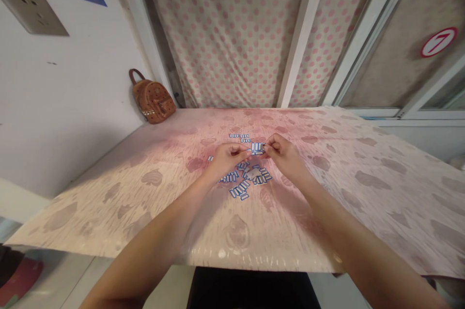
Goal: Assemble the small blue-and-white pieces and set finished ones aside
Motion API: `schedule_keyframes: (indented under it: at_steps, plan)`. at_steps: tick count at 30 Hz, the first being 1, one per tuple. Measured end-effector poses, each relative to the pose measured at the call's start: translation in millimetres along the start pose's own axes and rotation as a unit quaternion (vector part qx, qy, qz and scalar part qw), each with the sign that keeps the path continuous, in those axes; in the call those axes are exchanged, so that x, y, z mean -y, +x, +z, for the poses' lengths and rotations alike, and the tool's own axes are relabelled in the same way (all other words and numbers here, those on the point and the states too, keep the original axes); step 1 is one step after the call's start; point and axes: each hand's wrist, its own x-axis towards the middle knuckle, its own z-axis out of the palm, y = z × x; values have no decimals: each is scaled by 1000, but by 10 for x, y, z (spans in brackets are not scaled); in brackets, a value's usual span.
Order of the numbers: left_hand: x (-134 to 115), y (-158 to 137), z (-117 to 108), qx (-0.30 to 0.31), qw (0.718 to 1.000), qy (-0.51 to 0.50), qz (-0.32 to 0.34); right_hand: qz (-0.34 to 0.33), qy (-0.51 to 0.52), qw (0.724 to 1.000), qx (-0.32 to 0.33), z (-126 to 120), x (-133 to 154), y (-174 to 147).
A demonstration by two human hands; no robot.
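The small blue-and-white label piece [257,148] is up in front of me, held just above the tabletop [236,246] between the person's two hands. The left hand [230,158] has thumb and forefinger drawn together at its near-left edge, the other fingers curled in; the right hand [284,151] pinches the opposite edge in the same way. Both look nearly closed, with only the piece's thickness between the fingertips.

I'd judge it feather-light and thin, probably paper or film, bendy and easily creased, so a gentle pinch at the edges suits it better than a grip across the middle. If the back is sticky, it may cling to skin.

Below the hands lies a loose cluster of similar pieces [239,190], some overlapping; beyond them, a short row of labels [240,136]. Farther off, a brown bag [155,100] leans against the wall, near a dotted curtain [232,33].
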Motion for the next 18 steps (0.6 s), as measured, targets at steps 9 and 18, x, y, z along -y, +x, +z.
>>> schedule_keyframes:
  at_steps: [9,18]
  plan:
    - [-18,-23,12,9,1000,7,15,28,59,998,-4,-59,-9,57]
    - [-44,-18,11,-39,998,17,40,61,116,988,78,-13,61,24]
